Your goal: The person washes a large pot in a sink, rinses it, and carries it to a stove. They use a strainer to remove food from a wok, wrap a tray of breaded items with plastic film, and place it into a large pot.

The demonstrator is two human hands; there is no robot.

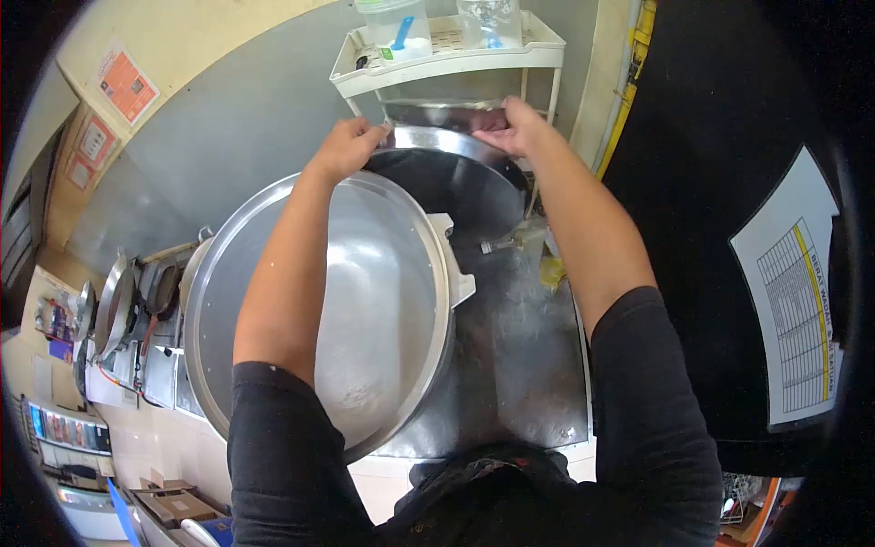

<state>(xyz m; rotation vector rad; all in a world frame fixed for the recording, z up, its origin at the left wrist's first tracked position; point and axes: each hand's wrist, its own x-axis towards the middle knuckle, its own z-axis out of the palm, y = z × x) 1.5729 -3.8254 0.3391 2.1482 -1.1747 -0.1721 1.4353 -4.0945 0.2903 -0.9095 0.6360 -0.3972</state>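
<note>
At the back of the metal counter, my left hand (351,148) and my right hand (516,129) are both closed on a large round metal pan with a shiny rim (442,139). Its lower part (456,187) looks dark. The left fingers pinch the rim's left side; the right fingers and thumb grip it at the upper right. Under my left forearm sits a very large aluminium pot (374,301), its wide rim and a side handle (453,262) showing. Just below the pan, a clear bottle (518,241) lies by a yellow item (551,271).
A white shelf rack (447,62) holding clear tubs, one with a blue scoop (402,34), stands behind my hands. Pans (117,301) line the left side. A yellow pipe (623,105) runs up the right, near a black surface bearing a printed chart (796,310).
</note>
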